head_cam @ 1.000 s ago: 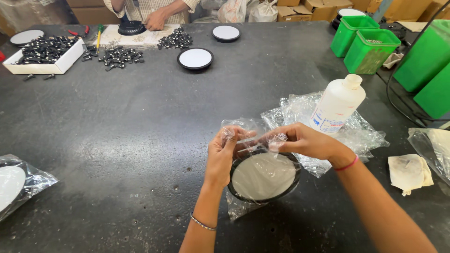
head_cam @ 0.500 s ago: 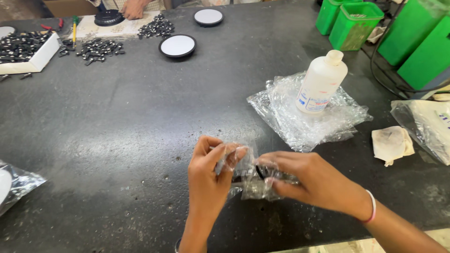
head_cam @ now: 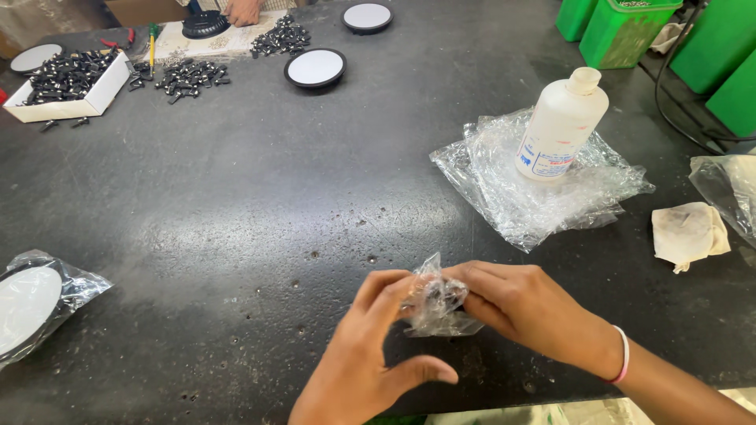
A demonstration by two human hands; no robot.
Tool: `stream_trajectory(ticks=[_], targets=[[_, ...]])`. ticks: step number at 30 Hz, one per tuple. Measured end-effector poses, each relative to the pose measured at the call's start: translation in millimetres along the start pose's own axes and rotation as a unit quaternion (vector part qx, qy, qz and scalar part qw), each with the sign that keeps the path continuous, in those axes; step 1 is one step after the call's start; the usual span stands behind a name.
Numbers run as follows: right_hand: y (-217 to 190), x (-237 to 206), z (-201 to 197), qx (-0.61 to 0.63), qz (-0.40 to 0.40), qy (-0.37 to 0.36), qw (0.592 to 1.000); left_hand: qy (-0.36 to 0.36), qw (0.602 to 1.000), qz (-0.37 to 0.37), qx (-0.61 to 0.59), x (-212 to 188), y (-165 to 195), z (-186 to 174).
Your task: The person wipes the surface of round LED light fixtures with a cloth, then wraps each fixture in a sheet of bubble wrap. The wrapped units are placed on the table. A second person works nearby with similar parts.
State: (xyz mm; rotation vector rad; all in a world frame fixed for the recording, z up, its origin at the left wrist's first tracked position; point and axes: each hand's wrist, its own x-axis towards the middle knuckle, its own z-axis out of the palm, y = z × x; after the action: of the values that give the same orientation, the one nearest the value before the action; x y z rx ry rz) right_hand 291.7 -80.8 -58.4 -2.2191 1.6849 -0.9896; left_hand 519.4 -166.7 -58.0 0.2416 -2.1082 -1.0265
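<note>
Left hand [head_cam: 370,346]: near edge of table, centre; fingers curled up, tips pinching left side of the small clear bag, thumb sticking out to the right below it.
Right hand [head_cam: 524,307]: comes in from near right, white band on wrist; fingers closed on right side of same bag.
Small clear bag [head_cam: 437,303]: crumpled plastic w/ small dark bits inside, held betw. both hands just above the table top, near centre. Can't tell exactly what the bits are.
Table [head_cam: 260,205]: dark, speckled, scuffed surface.
White bottle [head_cam: 561,126]: upright, right of centre, farther than the hands; stands on a sheet of crinkled clear plastic [head_cam: 535,189].
Cloth [head_cam: 689,234]: pale, crumpled, right side, just right of the plastic sheet.
Another clear bag [head_cam: 728,185]: at far right edge, partly cut off.
Bagged disc [head_cam: 35,303]: round white-faced disc w/ dark rim in clear bag, left edge, near side.
Loose discs: one [head_cam: 315,68] far centre, another [head_cam: 367,16] beyond it, both white face, black rim.
White tray [head_cam: 67,83]: far left, full of small black parts; more black parts [head_cam: 189,76] loose just right of it.
Green bins [head_cam: 626,31]: far right corner.
Other person's hand [head_cam: 242,11]: far edge, beside a dark round piece [head_cam: 205,25]. Well apart from wearer's hands.
</note>
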Motion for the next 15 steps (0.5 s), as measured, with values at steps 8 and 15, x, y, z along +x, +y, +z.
stream_trajectory(ticks=[8, 15], targets=[[9.7, -2.3, 0.0, 0.023, 0.063, -0.021, 0.998, 0.036, 0.997, -0.06, 0.044, 7.3, -15.3, 29.0], [13.5, -11.2, -0.8, 0.038, 0.059, -0.027, 0.997, 0.051, 0.994, -0.068, 0.067, 23.1, -12.9, 35.7]])
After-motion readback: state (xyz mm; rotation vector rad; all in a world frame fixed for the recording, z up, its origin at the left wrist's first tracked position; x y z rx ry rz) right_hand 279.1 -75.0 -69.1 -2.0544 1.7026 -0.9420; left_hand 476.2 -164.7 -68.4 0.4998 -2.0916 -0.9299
